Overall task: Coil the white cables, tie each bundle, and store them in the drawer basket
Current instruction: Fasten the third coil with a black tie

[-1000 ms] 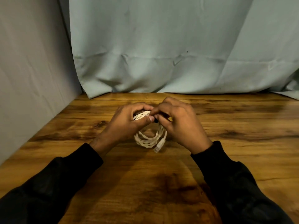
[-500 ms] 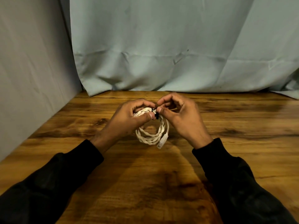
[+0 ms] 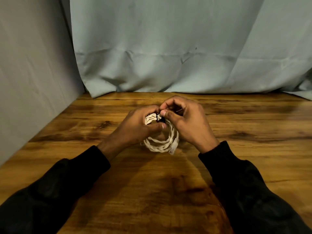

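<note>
Since a second ago the right hand (image 3: 189, 122) has lifted slightly, its fingertips working a dark tie (image 3: 159, 118) atop the coiled white cable (image 3: 162, 142). The left hand (image 3: 140, 127) pinches the bundle just above the desk (image 3: 152, 191). Tying is underway; next likely comes cinching, then stowing.

Glossy wooden table (image 3: 236, 166), coiled white cable (image 3: 162, 146) at its centre

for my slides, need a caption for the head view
Both hands, left and right, pinch a small dark tie on a coiled white braided cable above a wooden table.
</note>
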